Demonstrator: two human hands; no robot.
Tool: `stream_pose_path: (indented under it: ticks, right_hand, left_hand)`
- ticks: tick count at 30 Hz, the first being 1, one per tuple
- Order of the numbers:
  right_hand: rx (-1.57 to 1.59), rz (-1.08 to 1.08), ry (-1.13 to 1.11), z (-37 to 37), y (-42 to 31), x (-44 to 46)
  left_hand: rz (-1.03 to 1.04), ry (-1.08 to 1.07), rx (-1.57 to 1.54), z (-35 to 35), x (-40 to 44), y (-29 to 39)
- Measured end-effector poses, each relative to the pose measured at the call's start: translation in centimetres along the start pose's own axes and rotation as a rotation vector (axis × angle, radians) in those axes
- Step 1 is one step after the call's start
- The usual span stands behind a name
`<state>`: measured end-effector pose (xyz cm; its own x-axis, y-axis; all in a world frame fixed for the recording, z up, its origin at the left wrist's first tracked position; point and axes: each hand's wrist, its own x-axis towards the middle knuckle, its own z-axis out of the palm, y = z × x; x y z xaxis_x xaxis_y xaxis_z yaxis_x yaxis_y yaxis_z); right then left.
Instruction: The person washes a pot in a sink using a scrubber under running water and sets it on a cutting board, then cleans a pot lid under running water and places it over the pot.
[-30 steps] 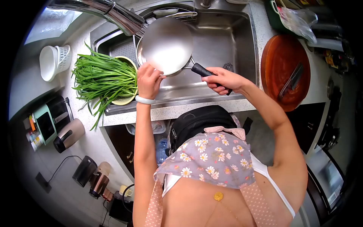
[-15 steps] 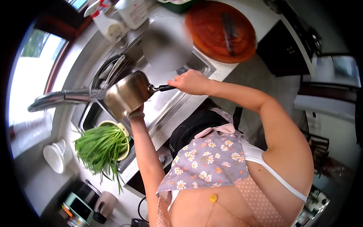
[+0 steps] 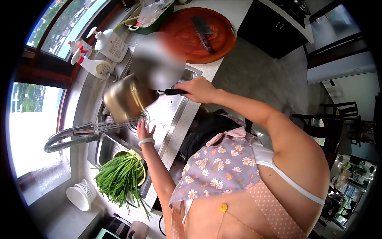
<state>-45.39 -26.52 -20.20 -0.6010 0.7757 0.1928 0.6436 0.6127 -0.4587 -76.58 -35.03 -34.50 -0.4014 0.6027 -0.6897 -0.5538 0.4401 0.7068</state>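
Note:
My right hand (image 3: 197, 90) is wrapped round the black handle of a metal saucepan (image 3: 128, 98), which is tilted over the sink (image 3: 169, 113). Just below the pan, my left hand (image 3: 145, 132) has its fingers apart and holds nothing. Water sprays from the faucet (image 3: 81, 130) close under the pan. A blurred grey disc covers the area behind the pan, so what lies there is hidden. Long green leafy stalks (image 3: 119, 179) fill a pale yellow colander (image 3: 142, 161) at the sink's near left corner.
A round red-brown cutting board (image 3: 181, 32) holds a cleaver (image 3: 202, 34). Beside it is a green basin (image 3: 157, 20). A pump bottle (image 3: 112, 46) and a spray bottle (image 3: 93, 65) stand behind the sink. White baskets (image 3: 80, 196) sit at the left.
The view has turned toward the right. The saucepan has swung from upright facing me to tilted on its side by the faucet. My left hand has let go of it and opened.

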Motion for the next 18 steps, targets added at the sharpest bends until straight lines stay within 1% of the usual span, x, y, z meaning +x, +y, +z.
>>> stream_pose_path:
  ticks: [1,3,4,5,6,7,8,9,11,14,15,17,18]
  right_hand:
    - [0.109,0.064,0.0,-0.4,0.4,-0.2]
    - [0.329,0.186,-0.001,-1.1,1.6,0.1]
    - [0.572,0.121,0.109,-1.6,1.8,0.7]
    - [0.834,0.463,-0.153,-3.5,2.2,0.6]
    - [1.02,0.506,-0.122,-3.9,3.0,0.7]
    - [1.208,0.545,-0.087,-4.3,4.0,0.9]
    - [1.296,0.607,-0.086,-4.7,5.1,1.1]
    - [1.305,0.628,-0.071,-4.7,6.4,1.2]
    - [1.425,0.612,-0.052,-5.1,8.3,1.5]
    - [1.623,0.692,0.035,-5.4,11.2,2.9]
    - [1.683,0.732,0.068,-5.6,12.4,3.3]
    - [1.607,0.738,0.056,-5.5,14.9,3.8]
    - [1.551,0.712,0.013,-5.1,16.4,3.9]
  left_hand:
    - [0.01,0.021,0.01,0.0,-0.2,-0.6]
    - [-0.005,-0.031,-0.009,-0.3,-0.4,-1.2]
    - [-0.005,-0.032,-0.027,-0.3,-0.3,-1.5]
    - [-0.006,-0.032,-0.045,-0.1,-0.1,-1.9]
    - [0.002,0.014,-0.082,0.3,0.0,-2.3]
    - [0.035,0.006,-0.089,0.9,-0.2,-2.5]
    - [0.069,-0.002,-0.093,1.5,-0.5,-2.6]
    - [0.101,-0.01,-0.096,2.2,-0.8,-2.7]
    - [0.132,0.007,-0.102,3.5,-1.2,-3.0]
    - [0.143,0.045,-0.135,5.8,-2.4,-3.4]
    - [0.139,0.097,-0.169,7.0,-3.2,-3.6]
    - [0.145,0.192,-0.232,8.6,-3.5,-4.5]
    - [0.107,0.232,-0.208,9.6,-4.2,-5.1]
